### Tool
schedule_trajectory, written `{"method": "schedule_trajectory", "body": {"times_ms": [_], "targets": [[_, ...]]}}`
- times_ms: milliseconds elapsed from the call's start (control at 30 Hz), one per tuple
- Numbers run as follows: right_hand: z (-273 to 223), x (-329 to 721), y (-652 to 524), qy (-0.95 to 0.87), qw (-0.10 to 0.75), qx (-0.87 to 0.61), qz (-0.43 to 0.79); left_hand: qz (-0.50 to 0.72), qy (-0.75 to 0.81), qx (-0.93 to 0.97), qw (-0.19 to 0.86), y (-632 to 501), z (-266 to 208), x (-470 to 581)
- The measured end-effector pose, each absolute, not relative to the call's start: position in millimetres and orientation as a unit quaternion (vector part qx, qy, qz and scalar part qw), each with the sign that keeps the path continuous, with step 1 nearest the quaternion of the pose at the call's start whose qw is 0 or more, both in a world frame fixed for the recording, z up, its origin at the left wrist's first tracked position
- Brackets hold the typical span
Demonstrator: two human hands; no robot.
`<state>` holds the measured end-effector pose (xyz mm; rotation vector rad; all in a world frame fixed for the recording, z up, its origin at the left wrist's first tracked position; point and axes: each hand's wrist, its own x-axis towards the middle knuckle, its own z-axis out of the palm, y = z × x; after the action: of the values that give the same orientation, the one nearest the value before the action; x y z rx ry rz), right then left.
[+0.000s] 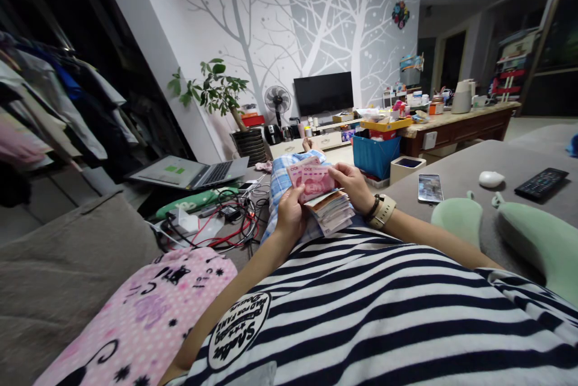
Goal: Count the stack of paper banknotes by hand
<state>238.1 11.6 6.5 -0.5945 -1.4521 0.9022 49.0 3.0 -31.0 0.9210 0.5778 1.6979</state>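
Red-pink banknotes (316, 182), marked 100, are held up over my lap between both hands. My left hand (290, 212) grips their lower left side, thumb on the front. At their upper right edge, my right hand (352, 184) pinches a note between thumb and fingers. Below the red notes, a thick stack of folded banknotes (332, 212) in mixed colours fans out toward me; which fingers support it is hidden. A watch (385, 211) and a dark bracelet sit on my right wrist. Blue checked cloth (280, 170) covers my legs underneath.
Left of my legs lie tangled cables (239, 217), an open laptop (189, 174) and a pink patterned blanket (180, 295). To the right are a phone (430, 188), a white mouse (491, 179), a remote (540, 184) and a green neck pillow (528, 235).
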Motion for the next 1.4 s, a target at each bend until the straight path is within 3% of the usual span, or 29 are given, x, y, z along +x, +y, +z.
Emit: {"method": "schedule_trajectory", "body": {"times_ms": [1033, 1400], "targets": [[5.2, 238.0, 8.5, -0.638, 0.627, -0.215, 0.391, 0.721, 0.285, 0.382, 0.504, 13.3, -33.6, 39.4], [4.6, 237.1, 10.1, -0.648, 0.635, -0.187, 0.376, 0.739, 0.304, 0.410, 0.440, 13.7, -39.3, 37.1]]}}
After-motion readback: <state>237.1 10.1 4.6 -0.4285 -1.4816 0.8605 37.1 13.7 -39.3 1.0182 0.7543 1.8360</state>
